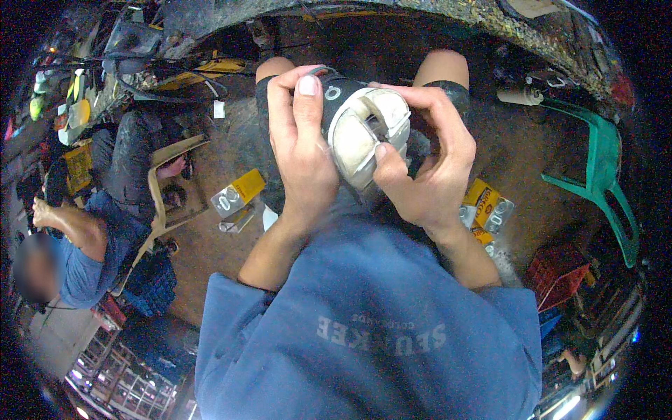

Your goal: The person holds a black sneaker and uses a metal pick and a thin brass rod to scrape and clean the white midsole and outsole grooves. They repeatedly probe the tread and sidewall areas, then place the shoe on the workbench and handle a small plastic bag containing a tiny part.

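Note:
Over my lap I hold a rounded off-white item (355, 143), with a split across its middle and a dark gap in it; its exact kind I cannot make out. A black piece with a pale ring lies beside its upper left part. My left hand (301, 140) is closed round the left side, thumb on the black piece. With my right hand (437, 157) I grip the other side: the index finger lies along the top edge, and the thumb presses at the lower end of the gap. The undersides of the item and several fingertips are hidden.
A cluttered workbench (462, 17) curves across the far side. Yellow-and-grey packages (238, 192) lie on the floor on both sides. At right stand a green plastic chair (598, 154) and a red crate (556, 273). A person in blue (105, 245) sits at left near a beige chair (157, 189).

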`<move>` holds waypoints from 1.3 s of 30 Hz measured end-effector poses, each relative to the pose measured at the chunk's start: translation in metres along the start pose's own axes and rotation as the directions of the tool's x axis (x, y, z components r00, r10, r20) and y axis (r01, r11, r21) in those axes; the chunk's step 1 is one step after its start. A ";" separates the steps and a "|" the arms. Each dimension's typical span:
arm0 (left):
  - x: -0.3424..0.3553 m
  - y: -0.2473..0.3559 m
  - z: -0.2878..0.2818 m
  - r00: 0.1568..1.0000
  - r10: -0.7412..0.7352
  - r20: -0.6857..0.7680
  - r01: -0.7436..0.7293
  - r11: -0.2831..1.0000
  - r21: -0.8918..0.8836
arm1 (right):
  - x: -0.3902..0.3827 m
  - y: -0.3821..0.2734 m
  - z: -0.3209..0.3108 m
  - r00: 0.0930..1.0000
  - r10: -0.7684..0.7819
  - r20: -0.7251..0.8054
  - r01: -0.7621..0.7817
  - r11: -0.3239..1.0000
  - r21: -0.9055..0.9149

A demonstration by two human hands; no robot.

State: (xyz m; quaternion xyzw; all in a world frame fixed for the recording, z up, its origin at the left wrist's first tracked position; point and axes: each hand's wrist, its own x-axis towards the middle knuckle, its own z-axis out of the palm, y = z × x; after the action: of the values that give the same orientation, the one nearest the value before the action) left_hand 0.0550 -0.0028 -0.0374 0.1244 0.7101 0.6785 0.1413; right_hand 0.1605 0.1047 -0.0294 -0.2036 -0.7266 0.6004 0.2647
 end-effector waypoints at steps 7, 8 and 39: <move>0.003 -0.001 0.000 1.000 -0.024 -0.005 0.024 0.999 0.026 | 0.006 0.010 -0.010 0.998 -0.061 -0.008 0.060 0.998 -0.035; 0.004 -0.003 0.000 1.000 -0.024 -0.001 0.024 1.000 0.001 | 0.006 0.012 -0.008 0.983 -0.152 -0.100 0.149 0.988 -0.034; 0.003 -0.004 0.005 1.000 0.031 -0.001 -0.031 0.986 0.161 | 0.017 0.004 -0.001 0.936 -0.352 -0.028 0.344 0.927 -0.152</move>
State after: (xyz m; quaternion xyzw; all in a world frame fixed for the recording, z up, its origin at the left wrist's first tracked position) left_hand 0.0538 0.0031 -0.0417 0.1454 0.7609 0.6211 0.1190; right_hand 0.1479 0.1167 -0.0310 -0.1066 -0.7852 0.4840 0.3712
